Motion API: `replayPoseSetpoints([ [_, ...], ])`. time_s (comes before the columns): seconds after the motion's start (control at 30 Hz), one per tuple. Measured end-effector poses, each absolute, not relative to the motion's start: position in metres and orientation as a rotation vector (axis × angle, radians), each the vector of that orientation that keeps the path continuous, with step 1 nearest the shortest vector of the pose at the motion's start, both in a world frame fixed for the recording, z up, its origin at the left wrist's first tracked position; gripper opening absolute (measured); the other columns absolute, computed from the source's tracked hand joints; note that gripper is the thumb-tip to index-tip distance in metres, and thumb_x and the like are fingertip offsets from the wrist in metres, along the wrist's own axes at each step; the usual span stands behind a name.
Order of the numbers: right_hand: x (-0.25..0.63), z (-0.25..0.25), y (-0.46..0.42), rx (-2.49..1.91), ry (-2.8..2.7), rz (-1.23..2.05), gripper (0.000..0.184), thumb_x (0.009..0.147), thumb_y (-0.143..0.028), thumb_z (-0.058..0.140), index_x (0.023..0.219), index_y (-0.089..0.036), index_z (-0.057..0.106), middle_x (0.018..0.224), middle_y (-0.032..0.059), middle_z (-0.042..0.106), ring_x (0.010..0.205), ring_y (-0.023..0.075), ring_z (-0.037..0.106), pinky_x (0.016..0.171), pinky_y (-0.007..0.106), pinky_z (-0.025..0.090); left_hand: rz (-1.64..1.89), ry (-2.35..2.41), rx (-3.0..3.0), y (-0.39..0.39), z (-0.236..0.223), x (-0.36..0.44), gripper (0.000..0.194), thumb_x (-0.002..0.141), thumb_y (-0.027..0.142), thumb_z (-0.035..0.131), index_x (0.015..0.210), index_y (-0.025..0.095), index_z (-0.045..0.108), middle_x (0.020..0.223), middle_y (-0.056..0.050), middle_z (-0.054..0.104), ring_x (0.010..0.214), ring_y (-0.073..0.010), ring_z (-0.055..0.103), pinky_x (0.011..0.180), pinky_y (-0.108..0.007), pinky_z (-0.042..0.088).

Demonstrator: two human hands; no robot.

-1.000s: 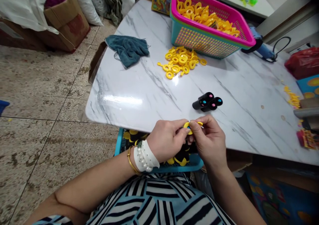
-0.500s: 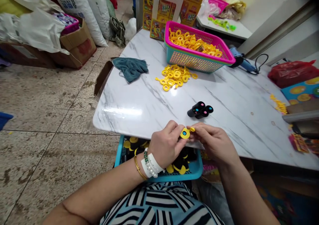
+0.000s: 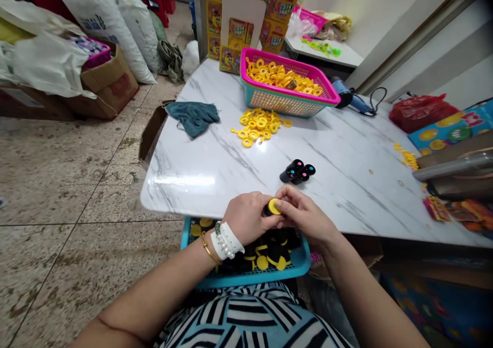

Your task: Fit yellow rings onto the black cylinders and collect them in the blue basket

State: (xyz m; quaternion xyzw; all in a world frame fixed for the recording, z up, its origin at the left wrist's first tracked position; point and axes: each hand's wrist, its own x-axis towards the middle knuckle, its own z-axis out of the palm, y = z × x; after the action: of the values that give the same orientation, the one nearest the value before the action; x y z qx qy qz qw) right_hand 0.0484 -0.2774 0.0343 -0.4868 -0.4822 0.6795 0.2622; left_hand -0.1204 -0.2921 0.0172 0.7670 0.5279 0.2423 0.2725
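Note:
Over the table's front edge, my left hand [image 3: 247,216] is wrapped round a small black tube [image 3: 265,211], mostly hidden by the fingers. A flat round yellow cap [image 3: 273,206] covers its top. My right hand [image 3: 308,217] is closed against the same piece, its thumb pressing on the cap. Just beyond stand several black tubes [image 3: 296,173] with pink or blue dots on top. Below my wrists a blue basket [image 3: 265,277] holds black tubes with yellow caps. Further back lies a pile of yellow ring caps [image 3: 259,124].
A pink-rimmed basket [image 3: 252,94] full of yellow ring caps stands behind the pile. A teal cloth [image 3: 194,118] lies at the table's left. Yellow printed boxes [image 3: 231,59] are stacked at the back. A blue corded tool [image 3: 360,101] and a red bag [image 3: 418,111] are on the right.
The yellow cap has folded over the tube's top, covering the blue dot that showed inside the ring. My right hand moved left, its thumb now on the cap. The view shifted slightly.

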Motion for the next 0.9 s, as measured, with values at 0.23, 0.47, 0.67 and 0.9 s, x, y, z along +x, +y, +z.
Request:
replayPoseSetpoints([
  [0.23, 0.042, 0.034, -0.269, -1.261, -1.543, 1.75, 0.03, 0.082, -0.042, 0.068, 0.084, -0.021, 0.047, 0.06, -0.0086, 0.055, 0.046, 0.0082, 0.057, 0.043, 0.017, 0.046, 0.596, 1.409, 2.14, -0.292, 0.013, -0.122, 0.018, 0.083, 0.035, 0.063, 0.09, 0.02, 0.071, 0.073, -0.002, 0.065, 0.068, -0.0161, 0.059, 0.063, -0.026, 0.04],
  [0.47, 0.032, 0.03, -0.302, -1.37, -1.647, 1.242, 0.017, 0.087, -0.038, 0.058, 0.085, -0.023, 0.05, 0.065, -0.0066, 0.048, 0.052, 0.0098, 0.049, 0.045, 0.02, 0.043, 0.765, 1.503, 2.284, -0.311, 0.008, -0.119, 0.018, 0.087, 0.033, 0.056, 0.089, 0.017, 0.064, 0.08, -0.004, 0.062, 0.074, -0.0173, 0.06, 0.064, -0.026, 0.045],
  [0.67, 0.02, 0.006, -0.361, -1.19, -1.995, 1.063, 0.007, 0.082, -0.019, 0.06, 0.087, -0.022, 0.056, 0.072, -0.0028, 0.053, 0.062, 0.0124, 0.05, 0.055, 0.023, 0.043, 0.727, 1.395, 2.475, -0.367, -0.018, -0.149, 0.024, 0.085, 0.027, 0.054, 0.106, 0.016, 0.06, 0.089, -0.006, 0.062, 0.068, -0.0168, 0.061, 0.057, -0.026, 0.051],
  [0.9, 0.068, 0.036, -0.321, -1.113, -2.053, 0.54, 0.015, 0.087, -0.017, 0.057, 0.098, -0.024, 0.063, 0.086, 0.0042, 0.07, 0.074, 0.0182, 0.066, 0.069, 0.03, 0.054, 0.576, 1.558, 2.817, -0.381, -0.043, -0.175, 0.054, 0.088, 0.006, 0.041, 0.14, 0.021, 0.047, 0.136, -0.011, 0.056, 0.123, -0.0297, 0.052, 0.099, -0.046, 0.051],
])
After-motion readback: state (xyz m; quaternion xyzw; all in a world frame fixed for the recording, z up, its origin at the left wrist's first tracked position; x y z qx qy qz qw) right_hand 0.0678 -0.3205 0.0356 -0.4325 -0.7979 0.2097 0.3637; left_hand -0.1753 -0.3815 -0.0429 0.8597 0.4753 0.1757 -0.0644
